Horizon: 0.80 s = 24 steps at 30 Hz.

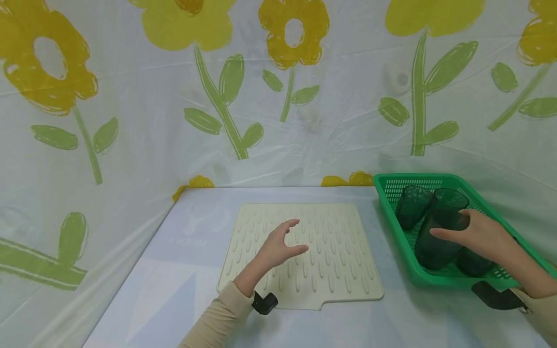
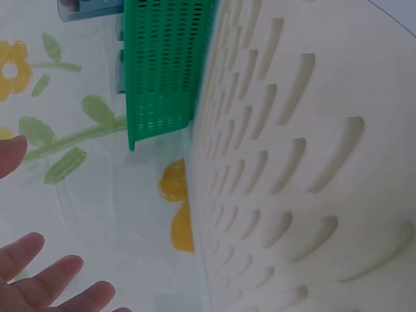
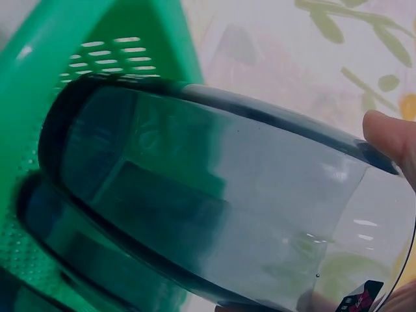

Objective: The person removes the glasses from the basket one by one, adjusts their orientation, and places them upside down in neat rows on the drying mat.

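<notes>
My right hand (image 1: 483,234) grips a dark tinted glass tumbler (image 1: 437,244) near its rim, with the thumb on one side and fingers on the other. The right wrist view shows the tumbler (image 3: 260,182) tilted, its thick base towards the basket and a small dark label close to the rim. My left hand (image 1: 278,246) hovers over a cream draining mat (image 1: 339,270), its fingers and thumb spread in a C with nothing between them. Behind the held tumbler, two more tumblers (image 1: 413,205) stand in the green basket (image 1: 419,278); another tumbler (image 1: 472,263) lies partly hidden under my right hand.
The basket stands at the right of the pale table (image 1: 174,290), a short gap from the mat. Long raised ridges cover the mat. A flower-patterned sheet (image 1: 330,135) hangs along the table's back and sides.
</notes>
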Tool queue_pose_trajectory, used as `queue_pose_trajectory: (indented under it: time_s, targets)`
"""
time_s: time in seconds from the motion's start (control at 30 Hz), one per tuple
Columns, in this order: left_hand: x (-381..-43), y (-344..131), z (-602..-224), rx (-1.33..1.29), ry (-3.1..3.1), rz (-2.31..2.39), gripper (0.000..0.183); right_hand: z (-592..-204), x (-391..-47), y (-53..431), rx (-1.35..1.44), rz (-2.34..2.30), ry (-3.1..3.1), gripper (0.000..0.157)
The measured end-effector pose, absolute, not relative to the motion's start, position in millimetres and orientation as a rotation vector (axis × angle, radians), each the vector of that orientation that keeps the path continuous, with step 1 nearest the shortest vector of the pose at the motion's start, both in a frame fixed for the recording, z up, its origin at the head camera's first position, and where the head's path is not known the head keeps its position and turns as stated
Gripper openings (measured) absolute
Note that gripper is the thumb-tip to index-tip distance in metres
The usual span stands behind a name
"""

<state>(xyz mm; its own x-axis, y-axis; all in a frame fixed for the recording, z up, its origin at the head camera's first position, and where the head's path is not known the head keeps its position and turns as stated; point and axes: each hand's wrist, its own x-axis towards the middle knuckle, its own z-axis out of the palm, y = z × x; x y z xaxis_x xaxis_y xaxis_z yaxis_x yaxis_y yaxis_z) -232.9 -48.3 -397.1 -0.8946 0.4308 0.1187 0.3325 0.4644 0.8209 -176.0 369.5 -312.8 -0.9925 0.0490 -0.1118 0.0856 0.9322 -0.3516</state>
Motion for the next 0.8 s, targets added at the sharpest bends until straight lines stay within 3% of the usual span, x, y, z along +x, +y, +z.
queue_pose_trajectory:
  time_s: [0.8]
  targets:
    - [-225,-27,-389,0.757,2.710,1.296,0.068,-277,-184,340,0.171,-0.681,2.996,0.102]
